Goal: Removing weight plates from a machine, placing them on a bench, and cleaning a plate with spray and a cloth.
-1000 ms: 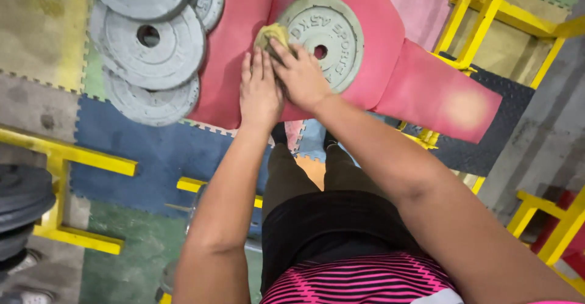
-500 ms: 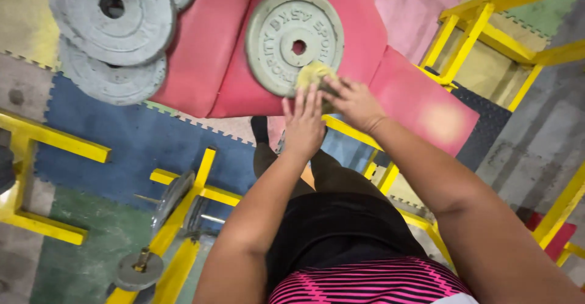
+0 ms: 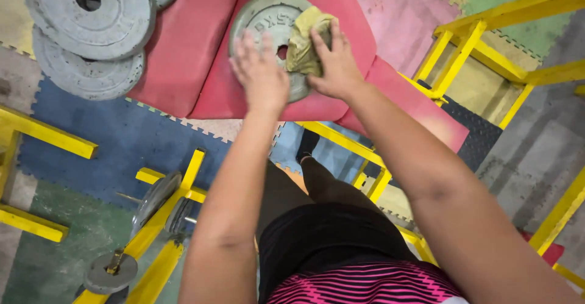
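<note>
On red bench pad [image 3: 201, 48], flat grey weight plate [image 3: 268, 17], face up; left hand [image 3: 261, 75] spread, right hand [image 3: 332, 66] pressing yellow cloth [image 3: 304, 42].

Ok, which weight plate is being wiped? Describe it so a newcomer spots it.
Find the red padded bench at top centre. One grey round plate lies alone on it, under the left hand and the right hand. Only it has a yellowish cloth; the other grey plates are stacked further left.

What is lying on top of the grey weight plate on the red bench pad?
On the grey weight plate lie a yellowish cloth, pressed by the right hand, and the left hand, flat on its face. They cover the plate's lower part and most of its centre hole.
</note>
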